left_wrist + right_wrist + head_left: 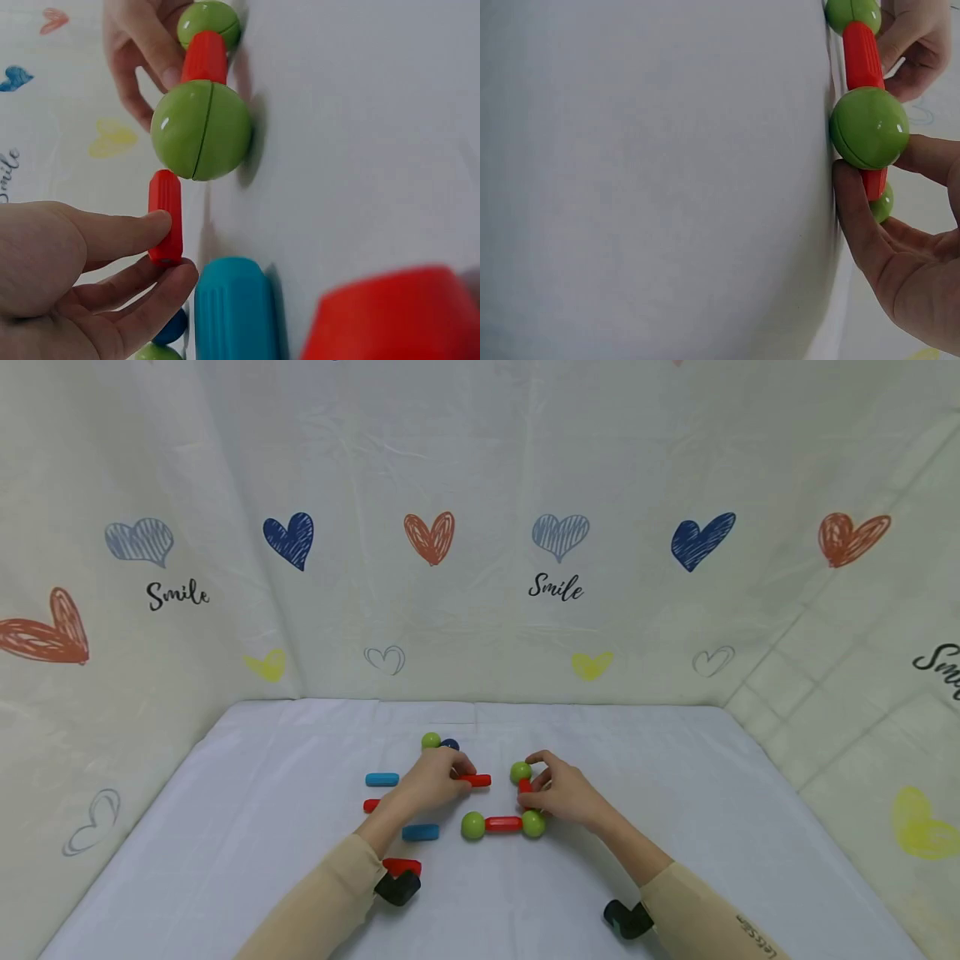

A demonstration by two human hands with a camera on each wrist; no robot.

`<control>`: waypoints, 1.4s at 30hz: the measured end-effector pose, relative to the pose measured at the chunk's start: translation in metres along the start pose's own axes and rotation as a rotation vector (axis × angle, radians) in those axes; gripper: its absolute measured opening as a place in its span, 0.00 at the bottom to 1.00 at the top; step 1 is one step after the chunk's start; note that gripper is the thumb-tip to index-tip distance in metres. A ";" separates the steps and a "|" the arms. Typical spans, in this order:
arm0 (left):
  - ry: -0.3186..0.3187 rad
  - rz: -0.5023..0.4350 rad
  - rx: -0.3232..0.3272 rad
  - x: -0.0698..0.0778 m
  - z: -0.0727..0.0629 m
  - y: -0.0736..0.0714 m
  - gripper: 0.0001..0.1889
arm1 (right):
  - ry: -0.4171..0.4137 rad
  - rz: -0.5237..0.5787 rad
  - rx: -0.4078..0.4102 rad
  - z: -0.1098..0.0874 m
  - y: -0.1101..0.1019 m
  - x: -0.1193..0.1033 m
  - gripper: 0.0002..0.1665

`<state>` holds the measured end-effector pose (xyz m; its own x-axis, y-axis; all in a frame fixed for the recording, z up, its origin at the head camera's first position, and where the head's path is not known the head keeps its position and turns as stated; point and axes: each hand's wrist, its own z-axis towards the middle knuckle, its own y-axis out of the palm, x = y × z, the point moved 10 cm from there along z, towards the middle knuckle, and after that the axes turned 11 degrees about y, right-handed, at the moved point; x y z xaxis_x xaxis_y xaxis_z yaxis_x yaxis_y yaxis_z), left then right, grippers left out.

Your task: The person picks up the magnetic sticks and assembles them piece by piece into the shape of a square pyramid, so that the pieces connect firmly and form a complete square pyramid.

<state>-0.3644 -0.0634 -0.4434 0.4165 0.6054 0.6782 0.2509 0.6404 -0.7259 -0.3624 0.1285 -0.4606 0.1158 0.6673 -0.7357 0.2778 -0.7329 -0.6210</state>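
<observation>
My left hand (pixel 437 778) pinches a red rod (pixel 477 781) between thumb and fingers, as the left wrist view also shows. To its right, my right hand (pixel 564 789) holds an L-shaped piece by its upright red rod (pixel 525 788). That rod joins a far green ball (pixel 521 772) to a corner green ball (pixel 533 824). From the corner, a second red rod (pixel 503 824) runs left to another green ball (pixel 473 825). The held loose rod is apart from the L-shaped piece.
Left of the left hand lie blue rods (pixel 382 779) (pixel 421 832) and red rods (pixel 371 806) (pixel 402 867), partly behind the forearm. Beyond that hand sit a green ball (pixel 431 740) and a dark blue ball (pixel 450 744). A white cloth (pixel 675 777) covers the table, with a patterned curtain (pixel 480 627) behind.
</observation>
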 end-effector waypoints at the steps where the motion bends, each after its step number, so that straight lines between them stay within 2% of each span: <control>1: 0.000 -0.001 -0.003 0.000 0.001 0.001 0.09 | 0.001 0.003 -0.002 0.000 0.001 0.000 0.34; 10: 0.034 0.002 -0.023 0.008 0.014 0.006 0.10 | 0.006 0.024 -0.011 -0.004 0.004 -0.003 0.34; 21: 0.036 0.024 -0.032 0.010 0.025 0.011 0.08 | -0.017 0.027 -0.019 -0.003 0.008 -0.005 0.35; 32: 0.040 0.031 -0.025 0.010 0.025 0.012 0.08 | -0.018 0.040 -0.035 -0.003 0.009 -0.005 0.38; 42: 0.017 -0.011 -0.002 0.008 0.020 0.008 0.11 | -0.017 0.028 -0.034 -0.004 0.007 -0.004 0.35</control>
<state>-0.3767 -0.0436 -0.4414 0.4282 0.5904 0.6841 0.2570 0.6463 -0.7186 -0.3570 0.1212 -0.4611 0.1078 0.6436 -0.7577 0.3073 -0.7464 -0.5903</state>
